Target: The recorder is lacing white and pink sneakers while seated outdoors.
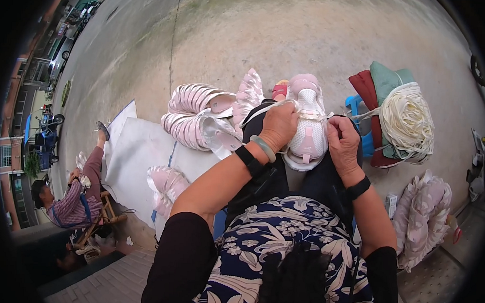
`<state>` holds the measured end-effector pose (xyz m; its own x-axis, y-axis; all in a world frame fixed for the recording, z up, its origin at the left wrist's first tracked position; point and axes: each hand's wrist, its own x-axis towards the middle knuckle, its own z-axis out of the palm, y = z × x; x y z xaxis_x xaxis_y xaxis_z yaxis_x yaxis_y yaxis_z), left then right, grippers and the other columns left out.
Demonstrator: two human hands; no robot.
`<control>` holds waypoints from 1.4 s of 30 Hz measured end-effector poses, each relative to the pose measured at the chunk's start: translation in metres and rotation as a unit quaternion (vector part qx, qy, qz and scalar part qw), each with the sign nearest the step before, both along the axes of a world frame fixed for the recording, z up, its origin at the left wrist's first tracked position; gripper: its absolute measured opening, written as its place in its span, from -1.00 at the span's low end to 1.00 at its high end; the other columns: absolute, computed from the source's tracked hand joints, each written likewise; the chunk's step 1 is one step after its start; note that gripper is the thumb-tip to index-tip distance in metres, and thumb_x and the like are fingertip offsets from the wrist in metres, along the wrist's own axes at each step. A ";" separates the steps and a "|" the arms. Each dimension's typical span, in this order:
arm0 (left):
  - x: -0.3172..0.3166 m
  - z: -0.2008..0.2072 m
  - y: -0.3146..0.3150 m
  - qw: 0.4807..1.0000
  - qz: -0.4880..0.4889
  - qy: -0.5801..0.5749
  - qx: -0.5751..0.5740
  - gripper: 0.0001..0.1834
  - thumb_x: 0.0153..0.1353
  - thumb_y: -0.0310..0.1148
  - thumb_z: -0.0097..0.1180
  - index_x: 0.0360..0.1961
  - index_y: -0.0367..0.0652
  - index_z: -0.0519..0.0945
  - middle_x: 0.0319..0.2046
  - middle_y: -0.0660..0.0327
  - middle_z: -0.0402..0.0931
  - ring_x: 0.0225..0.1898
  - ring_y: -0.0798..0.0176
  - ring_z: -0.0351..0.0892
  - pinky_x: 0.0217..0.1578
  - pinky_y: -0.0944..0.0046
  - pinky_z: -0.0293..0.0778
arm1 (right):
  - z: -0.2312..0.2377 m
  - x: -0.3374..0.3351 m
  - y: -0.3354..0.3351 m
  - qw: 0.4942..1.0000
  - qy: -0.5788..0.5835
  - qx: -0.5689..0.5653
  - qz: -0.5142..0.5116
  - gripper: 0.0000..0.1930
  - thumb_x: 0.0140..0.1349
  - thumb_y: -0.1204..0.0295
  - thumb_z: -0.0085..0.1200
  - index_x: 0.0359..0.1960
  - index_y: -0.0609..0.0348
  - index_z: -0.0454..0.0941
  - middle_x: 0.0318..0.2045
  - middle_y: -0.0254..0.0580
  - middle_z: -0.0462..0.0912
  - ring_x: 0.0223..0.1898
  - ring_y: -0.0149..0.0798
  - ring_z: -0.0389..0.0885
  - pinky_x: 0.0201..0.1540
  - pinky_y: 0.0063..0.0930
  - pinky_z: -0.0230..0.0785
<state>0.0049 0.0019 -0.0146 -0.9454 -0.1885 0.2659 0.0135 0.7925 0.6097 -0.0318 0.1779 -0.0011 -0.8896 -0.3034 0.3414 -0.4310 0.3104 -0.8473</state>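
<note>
Seated co-worker (76,203) far left of the grip, stacked pink shoe pieces (193,104) nearer it, left hand (281,126) pinching a white lace (253,116), pink-and-white shoe (309,133) between both hands, right hand (343,141) narrowed on the lace, cream cord hank (408,120) beyond.
</note>
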 end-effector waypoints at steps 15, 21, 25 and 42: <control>0.023 0.014 0.000 0.997 -0.028 -0.070 -0.029 -0.78 0.00 -0.36 0.00 -0.34 -0.28 0.41 -0.48 -0.04 0.45 -0.40 -0.09 0.48 -0.35 0.06 0.42 | 0.002 0.001 -0.046 0.953 0.163 0.235 0.097 -0.94 -0.08 0.45 0.10 -0.51 0.10 0.53 -0.57 -0.21 0.47 -0.53 -0.11 0.46 -0.47 -0.29 0.24; 0.023 0.007 -0.005 0.997 -0.061 -0.051 -0.002 -0.86 0.03 -0.40 -0.07 -0.41 -0.24 0.41 -0.56 -0.04 0.45 -0.45 -0.11 0.48 -0.38 0.04 0.42 | -0.008 0.002 -0.054 0.944 0.186 0.266 0.065 -0.93 -0.05 0.38 0.09 -0.52 0.03 0.51 -0.59 -0.29 0.46 -0.53 -0.16 0.45 -0.45 -0.31 0.17; 0.020 0.004 -0.011 0.995 -0.071 -0.060 0.029 -0.89 0.02 -0.42 -0.08 -0.45 -0.24 0.43 -0.55 -0.04 0.46 -0.43 -0.12 0.49 -0.40 0.02 0.41 | -0.014 0.002 -0.060 0.937 0.195 0.284 0.051 -0.91 -0.04 0.33 0.07 -0.54 0.02 0.48 -0.59 -0.31 0.46 -0.52 -0.19 0.45 -0.43 -0.30 0.15; 0.023 -0.014 -0.023 0.981 -0.070 -0.027 0.179 -0.80 0.04 -0.45 -0.07 -0.32 -0.29 0.52 -0.59 0.01 0.51 -0.53 0.17 0.55 -0.44 0.26 0.42 | -0.024 0.016 -0.072 0.928 0.232 0.292 0.022 -0.94 -0.05 0.40 0.00 -0.56 0.06 0.44 -0.57 -0.22 0.47 -0.45 -0.19 0.48 -0.33 -0.26 0.15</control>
